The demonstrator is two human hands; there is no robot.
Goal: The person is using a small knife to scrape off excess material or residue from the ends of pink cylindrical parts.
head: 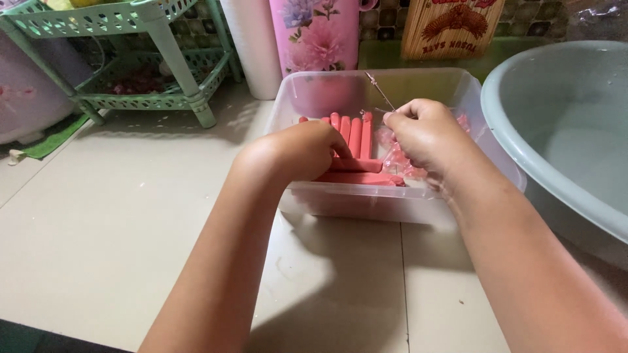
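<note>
sausages (353,140) in a clear tub (366,196) are covered by the left hand (307,150), grip unclear; a thin skewer (379,90) is pinched in the right hand (422,134).

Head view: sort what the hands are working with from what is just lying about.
In use:
left hand on the red sausages
right hand pinching a thin skewer
clear plastic tub
peeled wrappers

Lying about:
grey basin
green rack
floral pink container
white roll
</note>
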